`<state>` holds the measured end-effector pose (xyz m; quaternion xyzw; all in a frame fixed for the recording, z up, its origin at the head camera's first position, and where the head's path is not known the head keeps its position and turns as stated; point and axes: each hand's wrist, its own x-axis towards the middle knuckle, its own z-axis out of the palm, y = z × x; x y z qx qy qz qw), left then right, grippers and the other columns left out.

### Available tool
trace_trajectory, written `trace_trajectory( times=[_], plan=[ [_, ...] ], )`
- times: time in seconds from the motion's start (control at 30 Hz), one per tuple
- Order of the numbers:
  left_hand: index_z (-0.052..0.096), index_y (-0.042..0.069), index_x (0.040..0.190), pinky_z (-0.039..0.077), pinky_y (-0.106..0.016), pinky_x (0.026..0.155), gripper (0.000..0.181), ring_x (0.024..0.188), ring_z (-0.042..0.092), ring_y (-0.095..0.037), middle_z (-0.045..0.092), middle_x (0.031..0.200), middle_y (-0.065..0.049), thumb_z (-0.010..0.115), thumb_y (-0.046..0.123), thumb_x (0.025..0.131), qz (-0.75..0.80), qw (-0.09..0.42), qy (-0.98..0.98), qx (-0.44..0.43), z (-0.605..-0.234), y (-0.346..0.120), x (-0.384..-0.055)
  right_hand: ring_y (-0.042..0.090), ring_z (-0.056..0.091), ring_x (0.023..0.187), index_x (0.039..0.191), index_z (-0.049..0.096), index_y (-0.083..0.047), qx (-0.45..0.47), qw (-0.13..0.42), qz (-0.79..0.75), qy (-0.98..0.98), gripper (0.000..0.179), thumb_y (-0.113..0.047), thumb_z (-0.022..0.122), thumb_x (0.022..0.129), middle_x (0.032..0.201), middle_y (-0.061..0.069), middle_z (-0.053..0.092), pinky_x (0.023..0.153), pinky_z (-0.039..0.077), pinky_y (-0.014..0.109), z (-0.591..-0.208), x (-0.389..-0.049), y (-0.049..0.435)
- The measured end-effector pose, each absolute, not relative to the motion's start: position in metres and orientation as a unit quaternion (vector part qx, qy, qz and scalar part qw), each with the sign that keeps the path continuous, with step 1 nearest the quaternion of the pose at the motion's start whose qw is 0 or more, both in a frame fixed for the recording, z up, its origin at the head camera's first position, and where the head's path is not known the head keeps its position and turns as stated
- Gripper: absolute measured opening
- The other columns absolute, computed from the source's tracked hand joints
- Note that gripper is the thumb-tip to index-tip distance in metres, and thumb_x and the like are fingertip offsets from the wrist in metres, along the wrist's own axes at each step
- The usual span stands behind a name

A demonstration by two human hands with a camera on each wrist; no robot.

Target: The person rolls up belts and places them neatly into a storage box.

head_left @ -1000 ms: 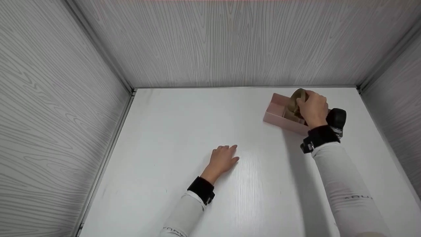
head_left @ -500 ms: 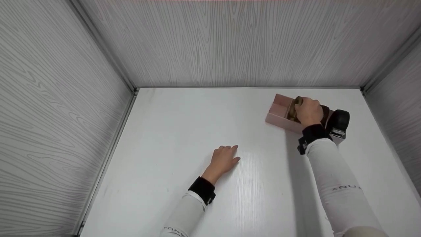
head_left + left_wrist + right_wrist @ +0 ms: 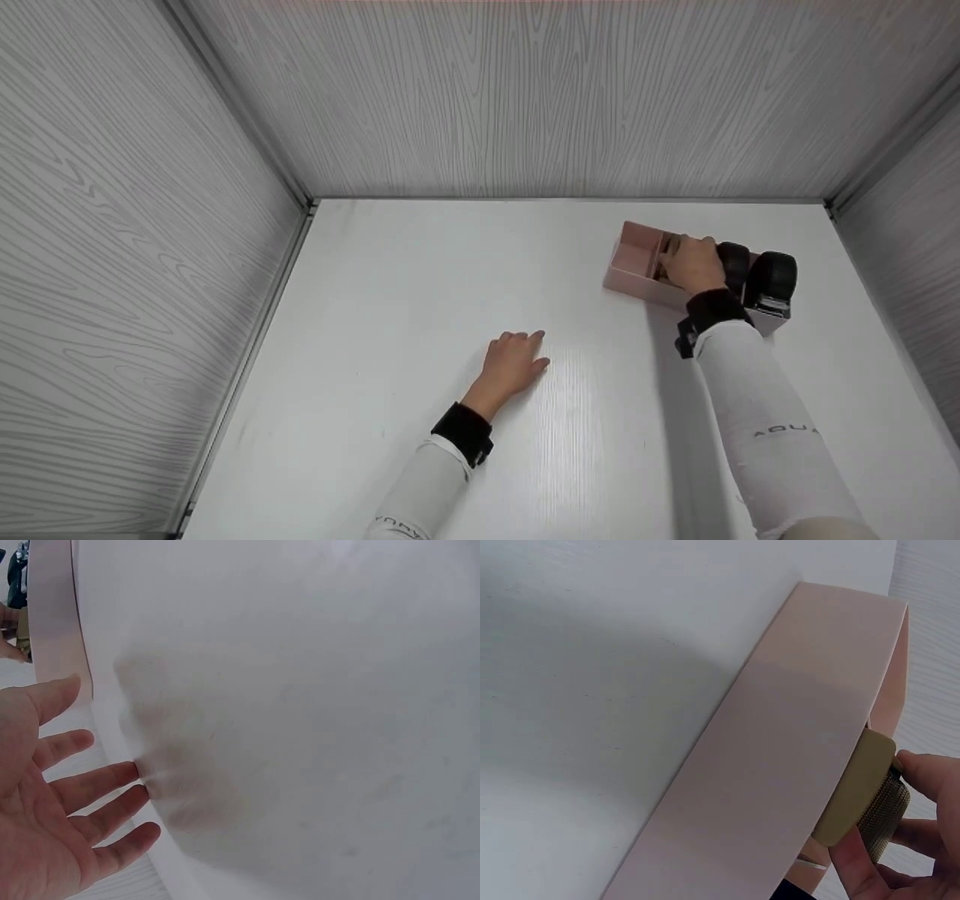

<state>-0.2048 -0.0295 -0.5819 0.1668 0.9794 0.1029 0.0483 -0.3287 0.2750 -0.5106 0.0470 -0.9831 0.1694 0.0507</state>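
Note:
My right hand pinches a rolled khaki belt between thumb and fingers. Its woven band and smooth tan end show in the right wrist view. The belt sits partly down inside a pink divided box, just right of the leftmost compartment. Much of it is hidden behind the box wall and my fingers. Two rounded black rolls, apparently belts, stand in the box to the right of that hand; the rightmost has a shiny metal part. My left hand rests on the white table, fingers spread, holding nothing.
The white table is bounded by a grey wood-grain back panel and side panels. The pink box stands near the back right, close to the right panel.
My right hand has moved down and slightly left, lowering the khaki belt from above the box to partly inside it. The black rolls are less covered now. My left hand stays put.

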Motion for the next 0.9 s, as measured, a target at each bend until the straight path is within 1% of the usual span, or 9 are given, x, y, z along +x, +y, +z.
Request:
trace_trajectory(
  times=[0.1,0.2,0.37,0.57,0.63,0.7,0.8,0.87,0.9],
  plan=[
    [0.051,0.017,0.129,0.044,-0.041,0.08,0.049,0.103,0.054,-0.025,0.06,0.113,-0.005,0.056,0.041,0.087,0.103,0.047,0.979,0.167,-0.581,-0.03,-0.205,0.052,0.045,0.087,0.093,0.053,0.018,0.035,0.053,0.179,-0.982,0.031,-0.011,0.054,0.086,0.089,0.039,0.053,0.073,0.042,0.054,-0.512,-0.328,0.274],
    [0.051,0.017,0.129,0.044,-0.041,0.08,0.049,0.104,0.054,-0.026,0.06,0.114,-0.006,0.056,0.042,0.087,0.101,0.048,0.98,0.168,-0.581,-0.03,-0.205,0.05,0.044,0.091,0.097,0.053,0.018,0.02,0.044,0.197,-0.979,0.029,-0.009,0.053,0.085,0.095,0.041,0.048,0.072,0.043,0.054,-0.514,-0.327,0.274],
    [0.05,0.017,0.13,0.044,-0.041,0.08,0.049,0.103,0.054,-0.026,0.06,0.114,-0.006,0.056,0.041,0.087,0.1,0.05,0.98,0.167,-0.581,-0.03,-0.206,0.05,0.042,0.098,0.112,0.048,0.019,0.008,0.037,0.208,-0.977,0.04,-0.011,0.054,0.086,0.106,0.042,0.04,0.074,0.044,0.053,-0.517,-0.325,0.272],
    [0.051,0.017,0.129,0.045,-0.04,0.077,0.049,0.101,0.055,-0.025,0.06,0.113,-0.005,0.056,0.041,0.087,0.098,0.049,0.979,0.172,-0.58,-0.03,-0.206,0.053,0.033,0.113,0.126,0.038,0.015,0.01,0.012,0.234,-0.972,0.052,-0.019,0.053,0.09,0.118,0.043,0.038,0.087,0.038,0.054,-0.515,-0.321,0.27],
    [0.051,0.017,0.129,0.045,-0.04,0.077,0.049,0.101,0.055,-0.024,0.06,0.113,-0.005,0.055,0.042,0.087,0.096,0.053,0.979,0.175,-0.578,-0.032,-0.206,0.053,0.035,0.111,0.127,0.04,0.013,0.009,0.015,0.23,-0.973,0.052,-0.022,0.054,0.09,0.118,0.043,0.037,0.084,0.039,0.055,-0.51,-0.316,0.267],
    [0.05,0.018,0.13,0.045,-0.04,0.077,0.049,0.102,0.055,-0.023,0.059,0.115,-0.004,0.053,0.043,0.088,0.093,0.061,0.978,0.175,-0.576,-0.033,-0.206,0.054,0.038,0.107,0.127,0.042,0.01,0.007,0.023,0.212,-0.977,0.052,-0.025,0.054,0.09,0.117,0.041,0.037,0.077,0.041,0.059,-0.505,-0.309,0.264],
    [0.049,0.018,0.131,0.044,-0.04,0.08,0.049,0.105,0.054,-0.023,0.057,0.118,-0.004,0.049,0.045,0.089,0.096,0.068,0.978,0.174,-0.571,-0.036,-0.205,0.052,0.042,0.103,0.122,0.05,0.003,0.007,0.045,0.184,-0.982,0.048,-0.032,0.053,0.09,0.118,0.036,0.039,0.066,0.043,0.061,-0.497,-0.296,0.259],
    [0.048,0.019,0.131,0.042,-0.041,0.083,0.05,0.109,0.052,-0.023,0.055,0.122,-0.005,0.045,0.048,0.09,0.096,0.07,0.978,0.171,-0.568,-0.039,-0.205,0.05,0.041,0.105,0.122,0.051,-0.001,0.022,0.059,0.178,-0.982,0.047,-0.036,0.052,0.09,0.122,0.031,0.039,0.065,0.042,0.061,-0.493,-0.287,0.256],
    [0.048,0.019,0.131,0.041,-0.042,0.085,0.051,0.111,0.05,-0.024,0.053,0.125,-0.006,0.043,0.049,0.091,0.097,0.068,0.978,0.169,-0.566,-0.041,-0.206,0.049,0.04,0.107,0.122,0.052,-0.002,0.034,0.066,0.181,-0.981,0.047,-0.036,0.052,0.09,0.124,0.029,0.04,0.068,0.042,0.06,-0.492,-0.282,0.255]
  ],
)
